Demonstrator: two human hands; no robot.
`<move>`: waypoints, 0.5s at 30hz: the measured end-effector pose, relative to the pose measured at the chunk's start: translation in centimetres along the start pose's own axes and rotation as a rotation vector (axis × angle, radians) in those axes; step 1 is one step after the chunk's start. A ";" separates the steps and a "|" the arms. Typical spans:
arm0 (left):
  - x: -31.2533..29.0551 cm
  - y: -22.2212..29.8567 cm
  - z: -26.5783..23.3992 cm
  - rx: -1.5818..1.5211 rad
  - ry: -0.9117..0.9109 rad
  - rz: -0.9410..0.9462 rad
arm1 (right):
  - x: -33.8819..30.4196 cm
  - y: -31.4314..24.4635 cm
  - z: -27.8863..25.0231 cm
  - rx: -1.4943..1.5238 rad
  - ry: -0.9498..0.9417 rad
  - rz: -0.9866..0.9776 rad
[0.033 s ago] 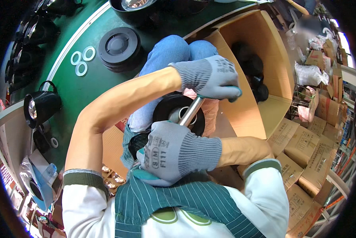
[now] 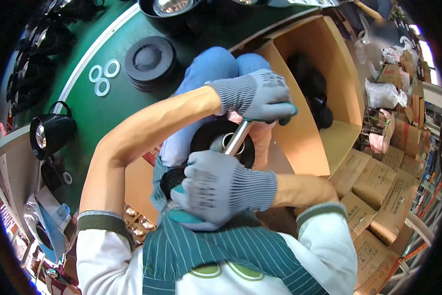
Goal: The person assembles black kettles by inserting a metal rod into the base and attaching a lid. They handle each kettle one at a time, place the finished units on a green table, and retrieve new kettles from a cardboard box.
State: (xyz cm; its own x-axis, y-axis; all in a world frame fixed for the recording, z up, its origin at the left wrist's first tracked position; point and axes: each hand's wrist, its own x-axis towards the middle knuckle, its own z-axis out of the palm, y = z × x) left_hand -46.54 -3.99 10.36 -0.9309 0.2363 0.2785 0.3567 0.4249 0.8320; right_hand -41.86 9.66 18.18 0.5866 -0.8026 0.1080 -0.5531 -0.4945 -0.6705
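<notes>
In a grey glove, my left hand (image 2: 262,97) is closed round the upper end of a shiny metal bar (image 2: 239,135). The bar slants down toward my right hand (image 2: 215,184), also gloved, where its lower end disappears. My right hand is curled, its fingers slightly blurred, and what lies inside its grip is hidden. A black round part (image 2: 170,181) shows just beyond those fingers, partly covered. Behind the bar, at my lap, is a black disc-shaped piece (image 2: 204,137) with a metal ring (image 2: 226,140) at its centre.
On the green table (image 2: 100,128) at left lie three pale rings (image 2: 102,87), a stack of black discs (image 2: 149,61) and black lamp housings (image 2: 53,130). An open cardboard box (image 2: 299,142) holding black parts stands right of my knees. Closed cartons (image 2: 373,182) are piled farther right.
My left hand and the bar's upper end have shifted slightly left. My right hand has moved very little, and its glove is more blurred now.
</notes>
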 end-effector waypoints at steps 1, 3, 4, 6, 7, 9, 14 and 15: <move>-0.2 -0.2 -0.8 -0.054 -0.063 -0.090 | -0.3 0.6 0.5 0.003 0.140 -0.066; -1.4 -0.2 -0.2 -0.019 0.118 -0.003 | -1.8 0.0 -1.3 0.008 0.106 -0.056; -2.0 0.5 -0.9 0.013 0.155 -0.021 | -2.4 -0.6 -1.2 0.031 0.288 -0.077; -6.5 -0.2 -2.3 0.510 0.452 0.138 | -5.0 -1.8 -0.2 -0.006 0.605 -0.040; -8.6 -0.4 -3.0 0.754 0.631 0.166 | -6.2 -1.6 1.1 0.134 0.766 0.094; -16.1 1.6 -3.2 -0.155 1.058 -0.455 | -9.0 -1.2 3.3 0.273 0.915 0.369; -35.1 5.6 -1.0 -0.618 1.316 -0.744 | -10.1 -0.3 5.8 0.080 0.620 0.721; -37.2 6.0 -0.2 -0.324 1.267 -0.884 | -9.6 -0.6 5.8 0.108 0.608 0.734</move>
State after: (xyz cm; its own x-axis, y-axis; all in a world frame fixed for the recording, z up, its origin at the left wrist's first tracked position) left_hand -9.74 -10.40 5.11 -0.3453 -0.9004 -0.2648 -0.1889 -0.2097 0.9593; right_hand -43.69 19.65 13.28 -0.3084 -0.9509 -0.0236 -0.5850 0.2092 -0.7836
